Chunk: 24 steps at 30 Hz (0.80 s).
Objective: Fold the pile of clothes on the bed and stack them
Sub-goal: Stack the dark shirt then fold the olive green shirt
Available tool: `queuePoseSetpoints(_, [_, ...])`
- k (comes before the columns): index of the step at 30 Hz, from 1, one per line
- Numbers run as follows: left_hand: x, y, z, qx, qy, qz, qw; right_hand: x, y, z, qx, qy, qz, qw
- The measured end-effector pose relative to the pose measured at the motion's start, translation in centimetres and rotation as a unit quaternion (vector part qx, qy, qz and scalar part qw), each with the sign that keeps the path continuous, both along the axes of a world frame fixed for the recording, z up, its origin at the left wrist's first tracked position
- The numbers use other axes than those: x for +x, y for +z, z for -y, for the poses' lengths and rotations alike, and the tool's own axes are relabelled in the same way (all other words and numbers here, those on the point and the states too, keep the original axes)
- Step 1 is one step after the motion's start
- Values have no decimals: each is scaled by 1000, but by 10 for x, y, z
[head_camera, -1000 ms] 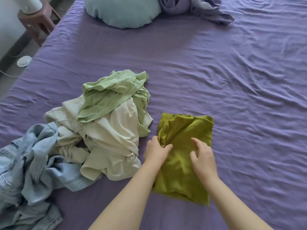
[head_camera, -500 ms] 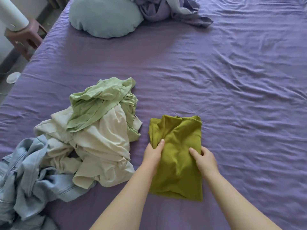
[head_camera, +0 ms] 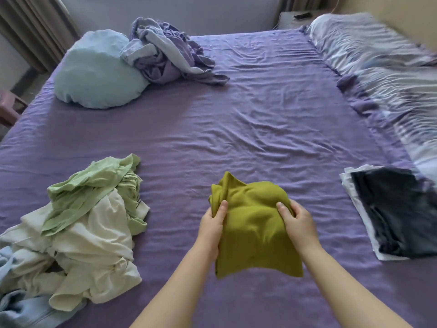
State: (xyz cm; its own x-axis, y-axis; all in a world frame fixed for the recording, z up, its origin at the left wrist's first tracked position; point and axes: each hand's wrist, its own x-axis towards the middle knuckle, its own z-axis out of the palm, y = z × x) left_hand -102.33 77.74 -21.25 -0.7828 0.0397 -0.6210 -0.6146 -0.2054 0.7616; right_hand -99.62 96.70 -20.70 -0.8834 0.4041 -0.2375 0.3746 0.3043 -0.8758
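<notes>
Both hands on the folded olive-green cotton garment (head_camera: 254, 229), near the middle of the bed's near edge. My left hand (head_camera: 212, 229) grips its left side, thumb on top and fingers curled under the cloth. My right hand (head_camera: 298, 224) grips the right side the same way, thumb pressed into the top fold. The hands stand apart, one at each edge, with the garment spanning between them. The top of the bundle bunches up into a peak past my left thumb; the lower edge hangs loose toward me. Whether the cloth rests on the bed or is lifted just clear, I cannot tell.

The wrinkled purple bedsheet (head_camera: 248, 119) covers the whole mattress. To my left lies the unfolded pile: a crumpled pale-green shirt (head_camera: 94, 188) on top of a cream-white garment (head_camera: 94, 252), with light-blue denim (head_camera: 21, 306) at the lower left corner of view. The pile sits apart from the olive piece, with bare sheet between.

To my right, near the bed's edge, a flat dark navy folded garment (head_camera: 397, 214) lies on a folded white one (head_camera: 361, 209), whose border shows along the left and near sides. This stack is well apart from my right hand.

Far side of the bed: a round pale-blue pillow (head_camera: 94, 72), and touching it on the right a heap of lilac and light-blue cloth (head_camera: 165, 53). Along the right edge runs a blurred white and purple patterned quilt (head_camera: 383, 67).
</notes>
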Motion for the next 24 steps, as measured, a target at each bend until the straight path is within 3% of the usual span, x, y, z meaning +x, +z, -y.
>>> queuePoseSetpoints(15, [-2,28,-310,76,-105,9,992,23,44,-306,76,-49,-33,995])
queuePoseSetpoints(21, [-22,15,-390,71,-116,10,991,8,25,-390,68,-73,-19,995])
queuePoseSetpoints(24, [-21,-10,-407,40,-127,35,990,7,-6,-408,56,-70,47,995])
